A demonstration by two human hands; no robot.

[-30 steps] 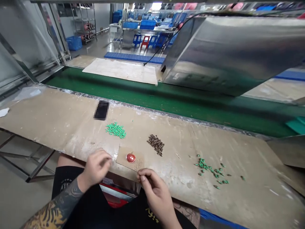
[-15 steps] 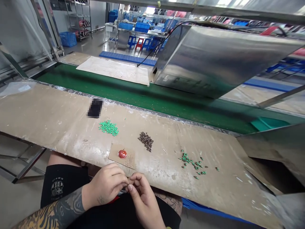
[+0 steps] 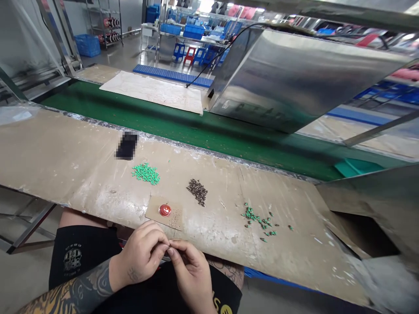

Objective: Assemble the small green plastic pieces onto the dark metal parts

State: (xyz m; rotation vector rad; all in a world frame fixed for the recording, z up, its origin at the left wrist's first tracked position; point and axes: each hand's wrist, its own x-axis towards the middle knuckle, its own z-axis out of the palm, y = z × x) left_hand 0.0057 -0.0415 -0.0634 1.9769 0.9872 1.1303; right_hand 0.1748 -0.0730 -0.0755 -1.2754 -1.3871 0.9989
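Note:
Over my lap, at the table's near edge, my left hand [image 3: 144,253] and my right hand [image 3: 190,266] meet at the fingertips. Both are pinched closed; whatever they hold is too small and covered to make out. Just beyond them a piece of cardboard [image 3: 153,210] lies on the table, bearing a round red blob [image 3: 165,210] and a scatter of tiny pale bits [image 3: 175,219]. Farther off are a pile of small green pieces [image 3: 146,173] and a pile of small dark brown pieces [image 3: 197,192]. To the right lies a loose group of green-and-brown pieces [image 3: 260,219].
A pixelated dark rectangle [image 3: 127,146] lies behind the green pile. Past the brown-topped table [image 3: 81,161] runs a green conveyor belt [image 3: 157,122]. A large metal housing [image 3: 275,83] stands over the belt, and a metal box with a dark opening [image 3: 363,233] is at right.
The view has shifted slightly, so the table items appear a little more to the left. My fingertips stay together, with the finger positions slightly altered.

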